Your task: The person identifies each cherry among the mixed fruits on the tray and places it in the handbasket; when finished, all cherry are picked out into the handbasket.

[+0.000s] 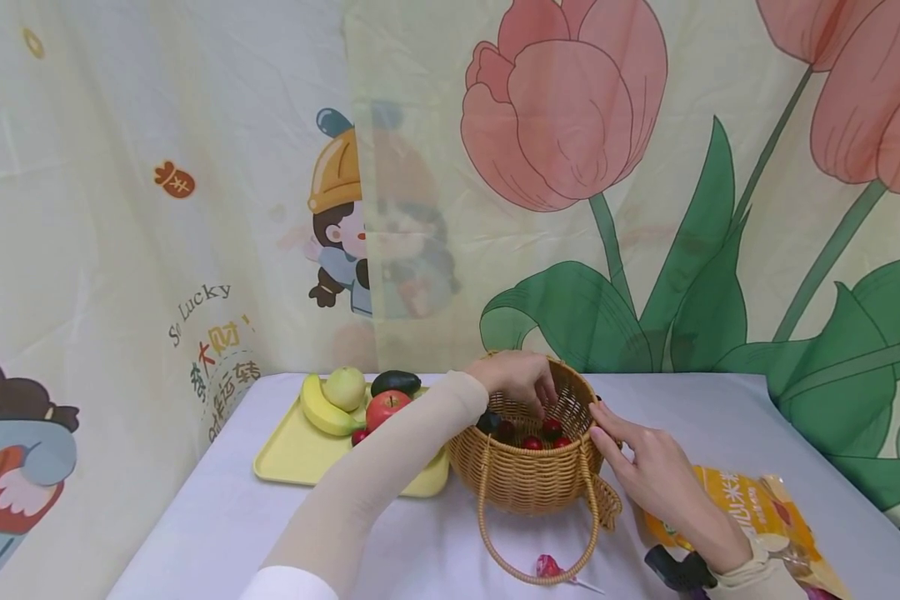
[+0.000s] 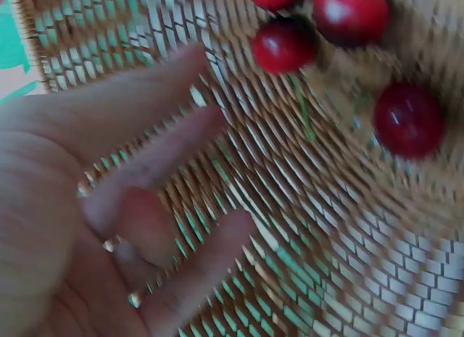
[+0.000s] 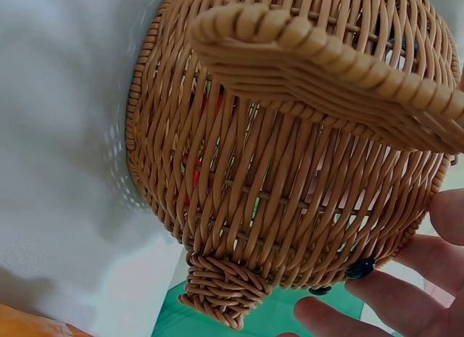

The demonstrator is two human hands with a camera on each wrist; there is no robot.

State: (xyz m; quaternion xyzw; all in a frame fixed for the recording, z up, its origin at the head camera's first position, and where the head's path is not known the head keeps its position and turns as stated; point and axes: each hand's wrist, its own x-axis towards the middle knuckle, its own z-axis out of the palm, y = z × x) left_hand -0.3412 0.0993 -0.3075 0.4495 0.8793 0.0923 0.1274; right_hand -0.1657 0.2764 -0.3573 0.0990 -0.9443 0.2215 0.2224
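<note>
A wicker basket (image 1: pixel 528 483) stands on the table with its handle hanging down at the front. Inside it lie several dark red cherries (image 1: pixel 532 442), also seen in the left wrist view as round red fruits (image 2: pixel 410 121). My left hand (image 1: pixel 521 379) reaches into the basket from above; its fingers are loosely spread with nothing between them (image 2: pixel 145 192). On the basket's right side, my right hand (image 1: pixel 648 462) rests its fingers on the rim; in the right wrist view the fingers (image 3: pixel 399 301) touch the woven wall (image 3: pixel 290 185) near a black bead.
A yellow tray (image 1: pixel 292 458) at the left bears a banana (image 1: pixel 326 410), a pale round fruit (image 1: pixel 344 388), a red apple (image 1: pixel 386 407) and a dark green fruit (image 1: pixel 396 382). A wrapped lollipop (image 1: pixel 548 567) lies in front; an orange snack bag (image 1: pixel 776 508) lies at the right.
</note>
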